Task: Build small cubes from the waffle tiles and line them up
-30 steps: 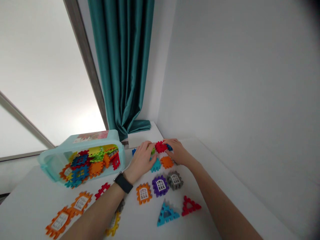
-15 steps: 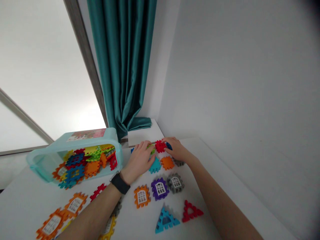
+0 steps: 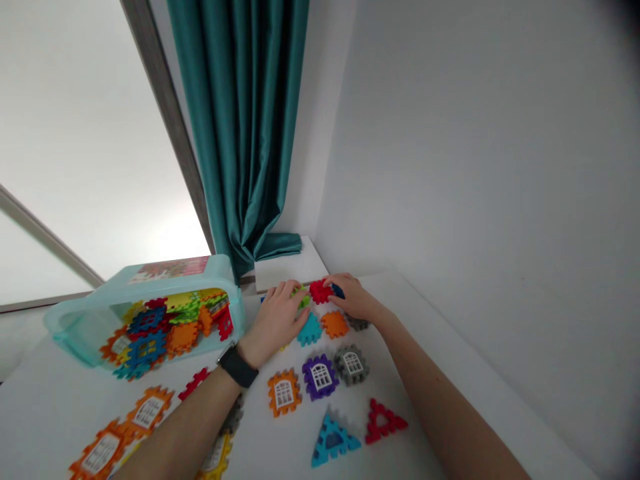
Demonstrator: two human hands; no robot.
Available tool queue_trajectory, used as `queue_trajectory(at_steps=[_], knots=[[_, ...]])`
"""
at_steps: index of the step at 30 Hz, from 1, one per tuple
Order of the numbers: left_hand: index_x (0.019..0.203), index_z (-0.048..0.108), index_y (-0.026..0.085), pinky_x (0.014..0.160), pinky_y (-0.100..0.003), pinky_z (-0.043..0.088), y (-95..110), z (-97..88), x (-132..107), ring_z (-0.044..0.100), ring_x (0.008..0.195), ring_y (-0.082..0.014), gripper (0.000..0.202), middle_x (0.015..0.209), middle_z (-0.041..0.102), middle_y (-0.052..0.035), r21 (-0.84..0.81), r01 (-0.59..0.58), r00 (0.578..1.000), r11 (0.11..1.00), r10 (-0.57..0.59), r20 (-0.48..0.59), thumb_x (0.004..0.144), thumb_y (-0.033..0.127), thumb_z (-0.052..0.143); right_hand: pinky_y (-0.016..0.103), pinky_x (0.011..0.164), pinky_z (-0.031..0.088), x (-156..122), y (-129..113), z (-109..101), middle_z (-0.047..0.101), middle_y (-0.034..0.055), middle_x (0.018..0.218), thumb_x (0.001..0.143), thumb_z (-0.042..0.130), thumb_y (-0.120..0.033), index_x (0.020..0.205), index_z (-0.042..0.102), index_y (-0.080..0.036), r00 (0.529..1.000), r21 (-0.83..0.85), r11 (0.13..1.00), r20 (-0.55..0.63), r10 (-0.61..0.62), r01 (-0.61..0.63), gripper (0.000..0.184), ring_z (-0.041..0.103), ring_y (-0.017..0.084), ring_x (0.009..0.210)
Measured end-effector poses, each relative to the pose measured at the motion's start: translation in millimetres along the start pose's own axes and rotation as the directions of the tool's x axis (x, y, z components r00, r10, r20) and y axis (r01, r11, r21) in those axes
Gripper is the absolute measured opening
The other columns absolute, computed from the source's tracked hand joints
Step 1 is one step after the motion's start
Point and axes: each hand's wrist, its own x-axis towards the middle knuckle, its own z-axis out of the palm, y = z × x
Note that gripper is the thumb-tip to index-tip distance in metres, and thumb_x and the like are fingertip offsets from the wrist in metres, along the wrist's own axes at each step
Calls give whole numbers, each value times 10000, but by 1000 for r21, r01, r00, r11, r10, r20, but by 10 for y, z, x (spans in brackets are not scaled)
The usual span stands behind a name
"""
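My left hand (image 3: pixel 281 315), with a dark watch on the wrist, curves over a lime green toothed tile (image 3: pixel 303 298), its fingers and thumb around the tile's edges. My right hand (image 3: pixel 352 297) rests across from it, thumb and index finger about a dark blue tile (image 3: pixel 339 291) that is partly hidden. A red tile (image 3: pixel 320 291) lies between the hands. In front sit a light blue tile (image 3: pixel 309 329), an orange tile (image 3: pixel 335 325) and a grey tile (image 3: pixel 357 323), the last partly under my right hand.
Nearer lie orange (image 3: pixel 285 393), purple (image 3: pixel 320 377) and grey (image 3: pixel 352 365) window tiles, with blue (image 3: pixel 334 440) and red (image 3: pixel 384 421) triangles. A tipped turquoise tub (image 3: pixel 239 303) full of pieces stands left. More tiles lie by my left forearm. A wall (image 3: pixel 450 200) borders the right.
Both hands stay almost in place over the same tiles. The view has shifted slightly; the tiles lie as before.
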Motion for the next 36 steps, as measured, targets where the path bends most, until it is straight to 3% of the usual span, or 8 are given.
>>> queue_trajectory(at_steps=[20,36], knots=[[1236,597,216,1015,-465,433,17,-57,1,551,1172,-289,287,1276,566,-97,17,-12,999,1000,11,41,969,306,540,471,1051,402,-4,25,28,694,83,1237,813,614,-152,1096,675,-219,999,-3,999,16,50,-50,297,574,287,1214],[1265,583,214,966,-471,435,-45,-77,1,552,1160,-302,313,1259,567,-105,66,-31,999,997,29,21,967,305,550,493,1121,354,0,77,13,622,100,1375,805,636,-177,1072,676,-218,1000,-19,1000,-6,21,-21,272,525,282,1292]])
